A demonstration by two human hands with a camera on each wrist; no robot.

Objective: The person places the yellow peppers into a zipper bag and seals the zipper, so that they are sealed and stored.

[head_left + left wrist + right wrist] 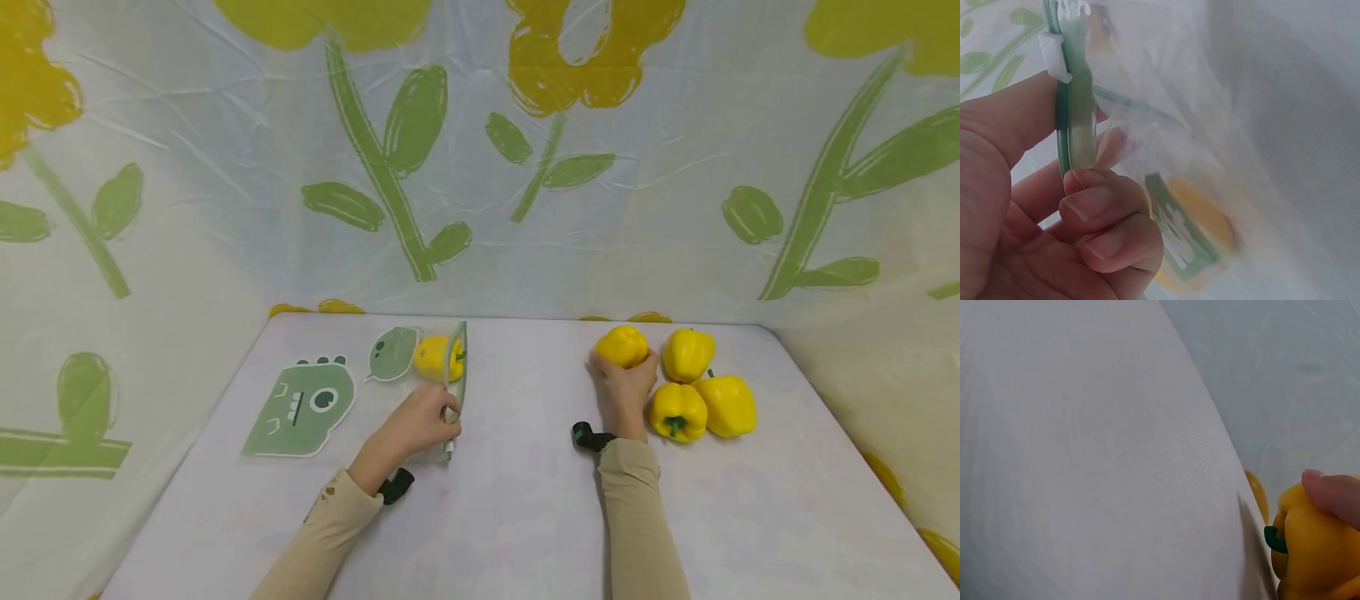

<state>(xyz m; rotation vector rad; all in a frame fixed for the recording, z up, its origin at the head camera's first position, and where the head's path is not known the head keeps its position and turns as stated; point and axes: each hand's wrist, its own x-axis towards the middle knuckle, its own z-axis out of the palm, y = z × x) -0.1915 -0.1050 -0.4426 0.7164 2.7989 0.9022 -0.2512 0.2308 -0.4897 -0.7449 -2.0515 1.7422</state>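
Sleeves (643, 521) nearest; left hand (415, 421) grips the bag (396, 357), best held wide; right of it, right hand (628, 386) holds a pepper (623, 344).

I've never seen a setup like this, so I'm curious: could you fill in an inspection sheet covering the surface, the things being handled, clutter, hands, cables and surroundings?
Surface: pale table, faintly mottled.
Job's things: clear bag with green cartoon prints, a yellow bell pepper inside; a second pepper in hand; three more peppers grouped at the right.
Clutter: nothing seen.
Hands: left hand pinches the bag's green-trimmed edge; right hand grips the second pepper; whether that pepper is lifted, I can't tell.
Cables: nothing seen.
Surroundings: pale backdrop printed with yellow flowers and green leaves.
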